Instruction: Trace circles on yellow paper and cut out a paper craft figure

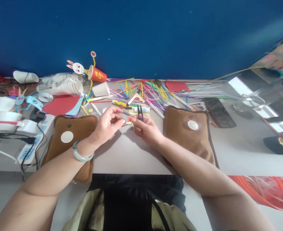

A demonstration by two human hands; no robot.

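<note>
Over the middle of the grey table (134, 154), my left hand (110, 123) has its thumb and forefinger pinched together. What it may hold at the fingertips is too small to make out. Close to its right, my right hand (146, 128) is closed around dark scissors (140, 113), whose blades point up and stand slightly apart. A small red piece (130, 118) shows at the right thumb tip. Just beyond both hands lie a yellow glue tube or marker (119, 103) and several coloured sticks (143, 89).
Brown cushioned pads (188, 128) flank both hands. At the back stand a red cup (98, 74) with a rabbit face (78, 68) and a white cup (101, 89). A power strip (32, 144) with cables lies left, a black phone (218, 112) right.
</note>
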